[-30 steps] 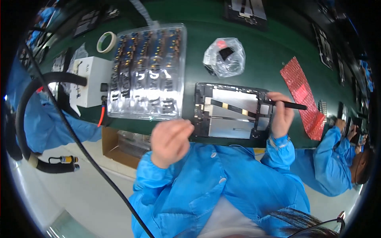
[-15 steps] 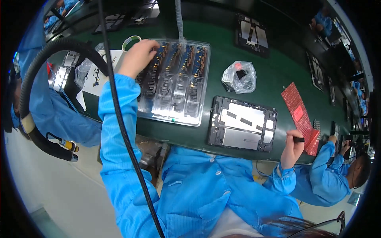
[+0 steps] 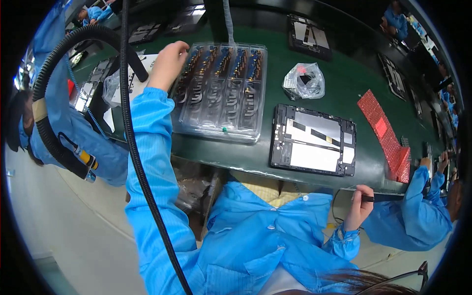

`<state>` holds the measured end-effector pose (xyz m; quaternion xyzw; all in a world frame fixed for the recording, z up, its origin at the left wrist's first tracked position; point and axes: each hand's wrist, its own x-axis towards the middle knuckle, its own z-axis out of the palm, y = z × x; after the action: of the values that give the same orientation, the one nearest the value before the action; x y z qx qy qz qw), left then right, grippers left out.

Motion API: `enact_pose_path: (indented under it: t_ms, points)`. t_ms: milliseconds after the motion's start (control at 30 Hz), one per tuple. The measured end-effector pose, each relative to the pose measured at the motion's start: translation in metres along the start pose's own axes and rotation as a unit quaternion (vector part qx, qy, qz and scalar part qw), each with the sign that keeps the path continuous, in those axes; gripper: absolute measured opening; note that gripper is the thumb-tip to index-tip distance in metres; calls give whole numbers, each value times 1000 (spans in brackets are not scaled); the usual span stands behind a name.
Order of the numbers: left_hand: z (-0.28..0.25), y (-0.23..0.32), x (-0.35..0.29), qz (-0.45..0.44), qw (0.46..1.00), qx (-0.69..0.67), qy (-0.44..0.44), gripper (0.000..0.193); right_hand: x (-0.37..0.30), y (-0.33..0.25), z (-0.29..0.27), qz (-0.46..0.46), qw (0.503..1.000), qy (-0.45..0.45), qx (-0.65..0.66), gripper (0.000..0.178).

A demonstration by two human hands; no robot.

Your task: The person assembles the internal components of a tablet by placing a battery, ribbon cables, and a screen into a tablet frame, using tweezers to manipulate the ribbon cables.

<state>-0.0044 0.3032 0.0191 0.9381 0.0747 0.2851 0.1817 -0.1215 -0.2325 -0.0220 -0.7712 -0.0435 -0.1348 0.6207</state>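
Note:
My left hand (image 3: 168,65) is at the far left corner of a clear plastic tray (image 3: 216,132) with a green dot near its front edge. Its fingers are curled, and what they close on, if anything, is hidden. Rows of small flex cables (image 3: 224,61) with gold and blue parts lie in the tray. My right hand (image 3: 359,209) is closed on a short black stick-like object (image 3: 367,198), just off the table's front edge. Between the hands lies an opened tablet (image 3: 314,140), its black frame and silver and white inner plates facing up.
Beyond the tablet sits a clear plastic bag (image 3: 304,81); to its right lies a strip of red bubble wrap (image 3: 383,130). Another opened tablet (image 3: 309,38) is at the back. A black corrugated hose (image 3: 42,78) arches at left, and a dark cable crosses my left arm. Co-workers sit on both sides.
My left hand has moved left off the tray's corner, and the roll of green tape there no longer shows. My right hand has drawn back from the table with the black object. The view has shifted.

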Motion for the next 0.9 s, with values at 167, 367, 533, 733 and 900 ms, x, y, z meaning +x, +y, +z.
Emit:
enact_pose_path:
  t_ms: [167, 367, 533, 733, 900]
  points:
    - [-10, -11, 4, -46, 997, 42, -42, 17, 13, 7, -10, -50, 999, 13, 2, 14]
    - [-5, -6, -5, 52, 987, 92, -122, 16, 68, 14, -13, -52, 998, -7, 37, 14]
    - [-13, 4, -15, 43, 979, 118, -158, 16, 133, 23, 10, -91, 995, -27, 11, 9]
    - [-16, 13, -14, 12, 981, 116, -156, 16, 172, -7, 24, -9, 996, -79, -38, 7]
    - [-24, 16, -12, -58, 991, 78, -91, 16, 185, -24, 21, 10, 989, -136, -59, 7]
